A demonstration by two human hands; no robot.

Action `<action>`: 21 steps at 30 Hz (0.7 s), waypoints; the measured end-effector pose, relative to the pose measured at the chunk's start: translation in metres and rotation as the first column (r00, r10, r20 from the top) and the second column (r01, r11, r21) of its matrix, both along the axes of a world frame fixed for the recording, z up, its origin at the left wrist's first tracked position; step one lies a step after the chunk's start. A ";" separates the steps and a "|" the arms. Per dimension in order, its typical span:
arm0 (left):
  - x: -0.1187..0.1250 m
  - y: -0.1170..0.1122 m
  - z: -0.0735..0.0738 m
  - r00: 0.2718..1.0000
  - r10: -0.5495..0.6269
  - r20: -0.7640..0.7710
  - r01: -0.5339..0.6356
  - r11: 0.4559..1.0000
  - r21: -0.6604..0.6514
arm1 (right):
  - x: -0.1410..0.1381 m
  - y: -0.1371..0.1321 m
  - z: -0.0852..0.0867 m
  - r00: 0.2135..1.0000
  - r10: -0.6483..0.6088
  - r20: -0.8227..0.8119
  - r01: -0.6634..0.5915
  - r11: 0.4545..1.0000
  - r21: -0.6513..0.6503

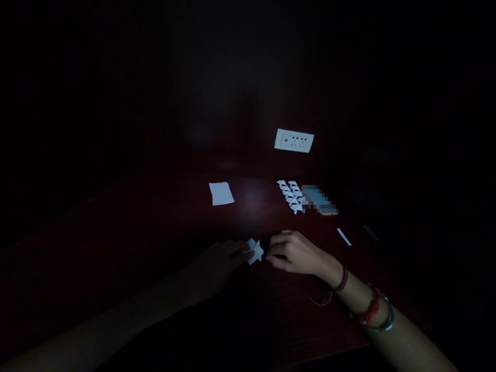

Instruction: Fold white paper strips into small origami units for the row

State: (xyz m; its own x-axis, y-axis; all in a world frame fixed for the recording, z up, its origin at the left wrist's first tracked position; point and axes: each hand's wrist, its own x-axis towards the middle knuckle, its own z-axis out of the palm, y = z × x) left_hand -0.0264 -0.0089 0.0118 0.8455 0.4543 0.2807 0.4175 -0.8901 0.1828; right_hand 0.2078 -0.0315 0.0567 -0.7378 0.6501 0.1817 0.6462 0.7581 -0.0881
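In the head view, my left hand [228,256] reaches in from the lower left, its thumb and fingers closed on a small folded piece of white paper [254,253]. The paper has pointed flaps and rests at the tabletop. Just to its right is my right hand [291,252], with curled fingers, a small gap between thumb and fingers, and nothing visible in them. Its fingertips are close to the paper's right edge; dim light hides whether they touch. Beyond the right hand lie rows of small folded white paper pieces [291,196].
White square paper sheets [221,194] lie on the dark red table [174,217]. A phone [321,200], partly blurred, lies beside the folded pieces. A thin white paper strip [343,236] is farther right. A white wall socket [293,140] sits behind. The surroundings are very dark.
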 end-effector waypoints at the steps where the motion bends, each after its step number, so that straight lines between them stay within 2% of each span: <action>1: 0.001 -0.002 -0.001 1.000 0.008 0.000 -0.008 1.000 0.002 | 0.001 0.001 -0.001 0.999 -0.016 -0.030 0.015 1.000 -0.003; 5: 0.007 -0.012 0.006 0.984 0.044 0.175 -0.026 0.994 -0.105 | 0.000 0.002 -0.005 0.995 -0.018 -0.101 0.014 0.999 -0.041; 10: 0.015 -0.018 0.025 0.929 0.131 0.347 -0.008 0.942 -0.335 | 0.000 0.004 -0.009 0.998 -0.021 -0.063 0.020 1.000 -0.022; 12: 0.013 -0.014 0.027 0.919 0.144 0.368 -0.002 0.933 -0.360 | 0.001 0.005 -0.010 0.999 -0.023 -0.049 0.022 1.000 -0.005; 15: 0.007 -0.007 0.023 0.944 0.089 0.317 -0.007 0.968 -0.250 | 0.003 0.008 -0.012 0.999 -0.013 -0.049 0.012 1.000 -0.004; 19: -0.003 0.002 0.014 0.983 -0.078 0.163 0.091 0.993 -0.072 | 0.003 0.009 -0.013 0.997 -0.013 -0.082 0.011 1.000 -0.020; 21: -0.005 0.003 0.011 0.992 -0.083 0.098 0.086 0.996 -0.028 | 0.002 0.008 -0.011 0.994 -0.027 -0.110 0.026 1.000 -0.015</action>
